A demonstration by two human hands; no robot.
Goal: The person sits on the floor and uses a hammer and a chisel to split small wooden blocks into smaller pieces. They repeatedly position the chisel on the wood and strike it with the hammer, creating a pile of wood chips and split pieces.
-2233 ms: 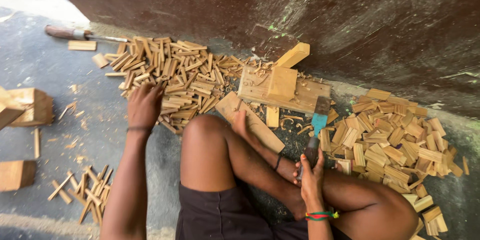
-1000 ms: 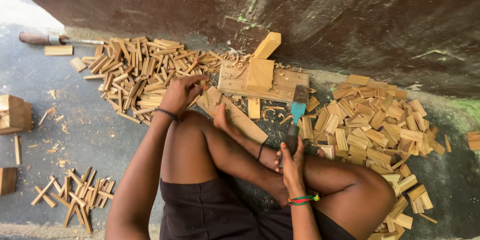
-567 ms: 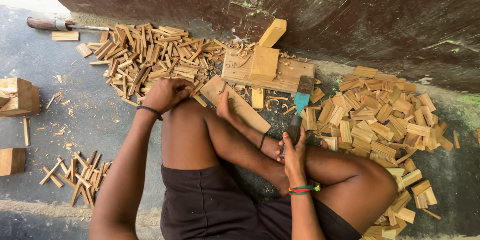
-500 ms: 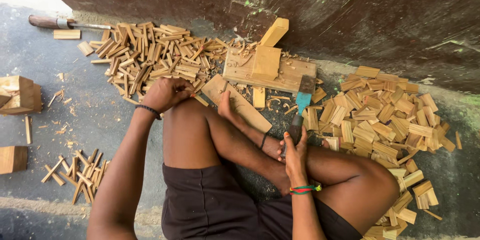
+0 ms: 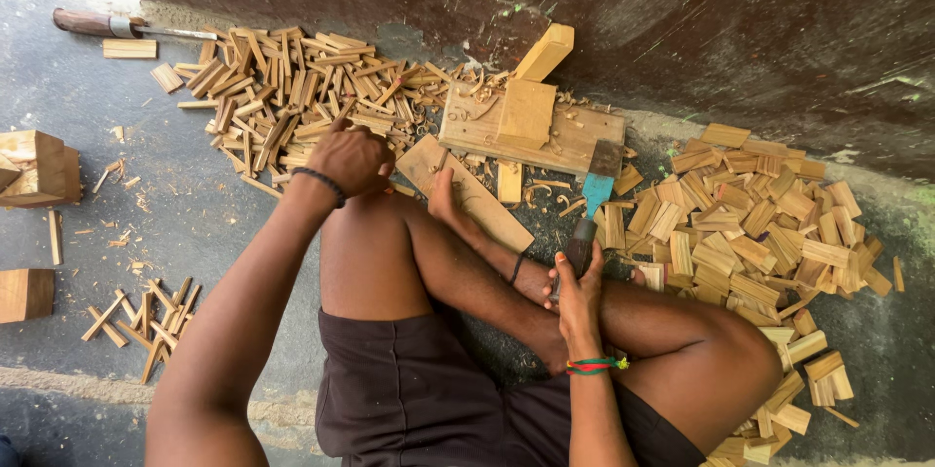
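On the grey concrete floor at ten o'clock, the left hand curls closed into the heap of thin pale wooden sticks, best lifting one stick cleanly, while the right hand grips the blue-bladed chisel at four o'clock, its handle mostly hidden.

No packages, labels, signs or screens.
Only bare wood pieces, a tool, a dark wall and concrete ground show; none carries a label or display.
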